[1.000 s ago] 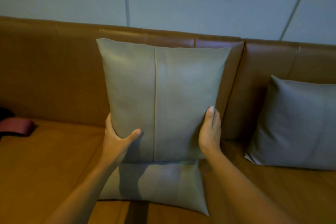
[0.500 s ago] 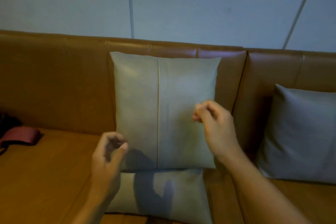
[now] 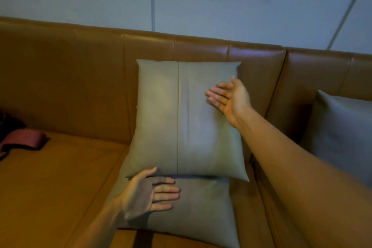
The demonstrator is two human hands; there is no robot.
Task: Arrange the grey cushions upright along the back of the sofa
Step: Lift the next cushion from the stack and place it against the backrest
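- The upright cushion (image 3: 187, 121) leans on the sofa back (image 3: 100, 78), its lower edge resting on the flat cushion (image 3: 201, 207) lying on the seat
- The right hand (image 3: 229, 96) is spread open, its fingers (image 3: 216, 94) flat on the upright cushion's upper right face, gripping nothing
- The left hand (image 3: 147, 195) is open too, palm down on the flat cushion just under the upright one's lower left corner, holding nothing
- Risk: standing on a soft cushion rather than the seat, the upright one may slide forward or topple if the right fingers push unevenly or the flat cushion is pulled out carelessly
- A second upright cushion (image 3: 342, 137) stands well to the right of the right fingers
- Half a second ago both hands hung curled and clear of the cushions; now both are pressed flat on them
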